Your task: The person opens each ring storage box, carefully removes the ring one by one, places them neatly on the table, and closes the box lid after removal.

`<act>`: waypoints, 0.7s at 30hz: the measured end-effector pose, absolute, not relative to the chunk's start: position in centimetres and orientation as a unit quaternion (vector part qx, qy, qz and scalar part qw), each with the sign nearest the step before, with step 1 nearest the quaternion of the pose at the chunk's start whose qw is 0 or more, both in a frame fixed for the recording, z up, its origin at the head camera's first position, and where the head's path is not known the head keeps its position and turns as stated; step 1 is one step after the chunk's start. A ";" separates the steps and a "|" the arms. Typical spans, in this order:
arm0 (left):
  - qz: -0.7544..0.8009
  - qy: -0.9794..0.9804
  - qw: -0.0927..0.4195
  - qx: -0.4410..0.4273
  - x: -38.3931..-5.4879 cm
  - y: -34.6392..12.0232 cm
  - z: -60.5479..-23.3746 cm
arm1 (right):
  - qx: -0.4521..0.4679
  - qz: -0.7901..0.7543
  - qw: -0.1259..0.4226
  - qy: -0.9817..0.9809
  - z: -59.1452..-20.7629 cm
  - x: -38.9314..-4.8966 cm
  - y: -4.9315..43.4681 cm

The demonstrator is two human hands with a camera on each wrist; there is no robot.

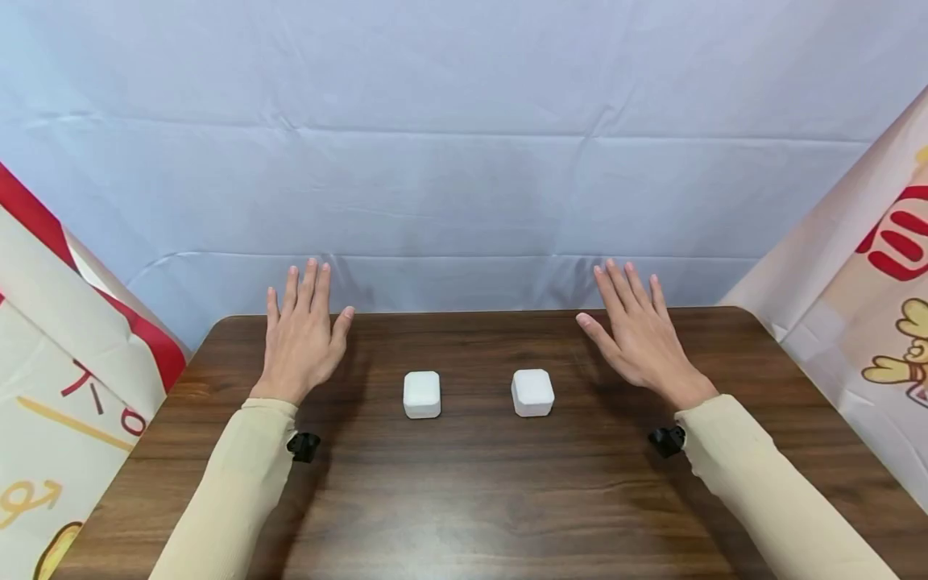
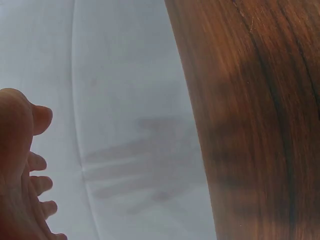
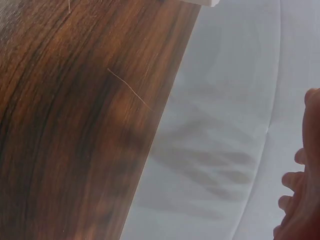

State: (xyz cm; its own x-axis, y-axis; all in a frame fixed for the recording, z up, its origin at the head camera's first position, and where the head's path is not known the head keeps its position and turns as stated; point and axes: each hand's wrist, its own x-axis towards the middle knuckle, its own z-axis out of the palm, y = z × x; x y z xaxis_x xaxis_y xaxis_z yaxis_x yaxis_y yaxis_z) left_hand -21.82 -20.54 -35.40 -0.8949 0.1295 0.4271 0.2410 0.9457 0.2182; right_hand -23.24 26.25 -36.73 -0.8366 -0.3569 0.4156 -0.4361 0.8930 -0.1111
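Two small white boxes with rounded corners stand side by side on the wooden table (image 1: 464, 499). The left white box (image 1: 422, 395) is nearer my left hand (image 1: 299, 342), which is held out with straight fingers and holds nothing. To the right of the other white box (image 1: 532, 393) my right hand (image 1: 641, 342) stretches out flat, palm down, its fingers straight. Both hands are apart from the boxes and cast shadows below. In the right wrist view a white corner (image 3: 202, 2) peeks in at the top edge.
A pale hanging cloth (image 1: 449, 177) rises behind the table's far edge. Printed cloth with red and yellow designs hangs at the left (image 1: 65, 387) and right (image 1: 870, 338). A small black wrist camera (image 1: 303, 446) sits at the left sleeve, another black camera (image 1: 667, 441) at the right.
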 end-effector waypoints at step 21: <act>-0.267 -0.945 0.158 -0.100 -20.2 -20.4 -36.4 | 0.204 0.235 0.121 -0.943 -36.6 -21.4 24.5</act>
State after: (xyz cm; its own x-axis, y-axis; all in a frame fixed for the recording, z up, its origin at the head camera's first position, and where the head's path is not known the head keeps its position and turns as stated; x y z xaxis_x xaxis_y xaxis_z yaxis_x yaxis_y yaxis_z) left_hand -20.18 -20.35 -36.42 -0.9300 0.1040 0.3526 0.2732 0.8373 0.4735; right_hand -21.43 24.47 -36.60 -0.8878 -0.3269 0.3240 -0.4408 0.8066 -0.3939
